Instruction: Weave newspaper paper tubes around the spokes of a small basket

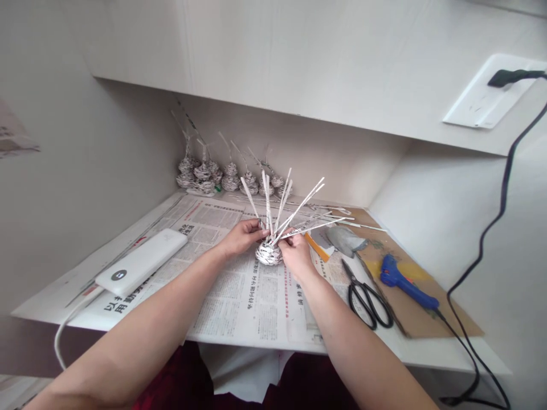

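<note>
A small round woven paper basket (269, 255) sits between my hands over the newspaper, with several rolled paper strips (294, 212) fanning up and out of its top. My left hand (245, 235) pinches at the base of the strips on the left side. On the right side, my right hand (296, 250) has its fingers closed on the basket's upper edge and a strip there. The fingertips of both hands are partly hidden by the strips.
Newspaper (231, 285) covers the desk. A white power bank (143, 262) lies left; black scissors (365, 296) and a blue glue gun (408, 283) on cardboard (453, 319) lie right. Several woven paper gourds (231, 177) stand at the back. A black cord (482, 239) hangs right.
</note>
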The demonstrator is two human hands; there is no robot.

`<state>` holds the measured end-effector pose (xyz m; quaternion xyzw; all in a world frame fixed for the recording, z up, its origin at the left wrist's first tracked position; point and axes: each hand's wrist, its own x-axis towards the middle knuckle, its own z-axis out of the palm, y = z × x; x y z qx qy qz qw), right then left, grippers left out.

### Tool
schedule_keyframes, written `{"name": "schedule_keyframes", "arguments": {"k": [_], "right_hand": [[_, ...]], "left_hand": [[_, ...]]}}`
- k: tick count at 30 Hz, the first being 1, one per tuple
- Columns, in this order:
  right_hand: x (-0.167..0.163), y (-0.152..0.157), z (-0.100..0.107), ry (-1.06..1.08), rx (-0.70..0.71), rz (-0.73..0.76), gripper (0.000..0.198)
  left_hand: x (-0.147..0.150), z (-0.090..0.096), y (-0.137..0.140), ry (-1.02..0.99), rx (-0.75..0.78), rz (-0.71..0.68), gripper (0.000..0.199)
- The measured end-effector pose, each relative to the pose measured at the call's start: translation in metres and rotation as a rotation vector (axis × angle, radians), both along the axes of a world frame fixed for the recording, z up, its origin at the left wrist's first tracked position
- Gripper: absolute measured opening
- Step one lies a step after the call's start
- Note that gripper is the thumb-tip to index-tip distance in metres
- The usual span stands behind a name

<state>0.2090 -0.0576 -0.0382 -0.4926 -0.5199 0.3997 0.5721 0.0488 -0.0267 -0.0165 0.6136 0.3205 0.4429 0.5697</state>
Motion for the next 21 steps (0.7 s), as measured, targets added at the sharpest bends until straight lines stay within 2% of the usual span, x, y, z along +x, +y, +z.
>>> {"name": "schedule_keyframes", "arguments": {"k": [9, 21], "right_hand": [[-0.0004, 0.0002, 0.0000, -0.038, 0.006, -0.016, 0.014], [0.0026, -0.0011, -0.0026, -0.184, 0.046, -0.032, 0.009]], "left_hand": [[-0.0058, 0.0102, -0.0032, 0.064, -0.015, -0.031, 0.034], [-0.0099, 0.0091, 0.0017, 0.102, 0.053, -0.110, 0.032]]}}
